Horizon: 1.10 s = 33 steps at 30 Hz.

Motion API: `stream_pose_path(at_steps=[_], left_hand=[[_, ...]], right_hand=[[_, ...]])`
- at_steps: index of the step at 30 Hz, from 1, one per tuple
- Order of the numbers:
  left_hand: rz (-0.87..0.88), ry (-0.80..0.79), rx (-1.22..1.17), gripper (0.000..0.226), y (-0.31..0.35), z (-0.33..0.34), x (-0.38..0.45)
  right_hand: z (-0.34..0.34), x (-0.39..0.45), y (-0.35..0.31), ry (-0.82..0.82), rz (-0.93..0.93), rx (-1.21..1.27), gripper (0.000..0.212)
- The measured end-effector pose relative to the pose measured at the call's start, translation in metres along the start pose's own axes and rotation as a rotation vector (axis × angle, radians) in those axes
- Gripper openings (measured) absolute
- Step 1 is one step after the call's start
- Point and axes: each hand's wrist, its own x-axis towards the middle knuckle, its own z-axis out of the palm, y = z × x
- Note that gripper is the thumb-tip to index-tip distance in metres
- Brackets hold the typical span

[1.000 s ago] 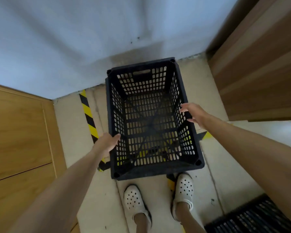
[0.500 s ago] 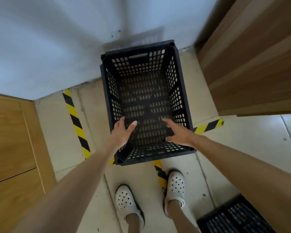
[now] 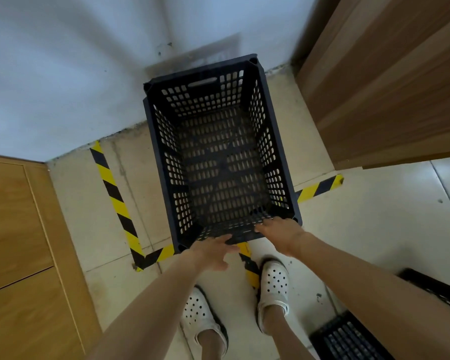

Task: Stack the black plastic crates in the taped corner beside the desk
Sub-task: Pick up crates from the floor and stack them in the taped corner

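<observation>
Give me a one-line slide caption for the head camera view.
Both hands at the near rim of a black crate standing inside the taped corner.

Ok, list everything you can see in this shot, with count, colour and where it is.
crate: one, black, upright and empty, inside the taped corner against the wall
second crate: one, black, only partly in view at bottom right on the floor
tape: yellow-and-black strips, on the floor marking the corner around the crate
wall: one, pale, behind the crate
wooden panels: brown, one at left, one at upper right
floor: pale tiles
shoes: two, white with holes, bottom centre
left hand: open, at the crate's near rim
right hand: open, on the crate's near rim
</observation>
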Motion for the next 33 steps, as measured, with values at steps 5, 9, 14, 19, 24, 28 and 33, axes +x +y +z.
stream_pose_path(at_steps=[5, 9, 14, 19, 24, 28, 33], left_hand=[[-0.061, 0.158, 0.305, 0.055, 0.002, 0.008, 0.006], [-0.102, 0.151, 0.425, 0.062, 0.003, 0.01, 0.007], [-0.095, 0.189, 0.525, 0.069, 0.0, 0.009, 0.01], [-0.069, 0.234, 0.569, 0.071, -0.001, 0.008, 0.01], [-0.067, 0.231, 0.596, 0.071, -0.002, 0.008, 0.012], [-0.062, 0.244, 0.61, 0.07, -0.003, 0.008, 0.013], [-0.056, 0.244, 0.641, 0.07, -0.002, 0.007, 0.012]], right_hand=[[0.009, -0.003, -0.004, 0.096, 0.06, -0.08, 0.072], [0.007, -0.001, -0.004, 0.1, 0.074, -0.145, 0.069], [0.008, 0.003, 0.004, 0.134, 0.087, -0.147, 0.068], [0.013, 0.006, 0.02, 0.201, 0.042, 0.035, 0.055], [0.006, 0.001, 0.014, 0.297, -0.049, 0.194, 0.017], [0.005, 0.004, 0.01, 0.09, -0.112, 0.203, 0.031], [0.011, 0.012, 0.01, 0.055, -0.078, 0.14, 0.036]])
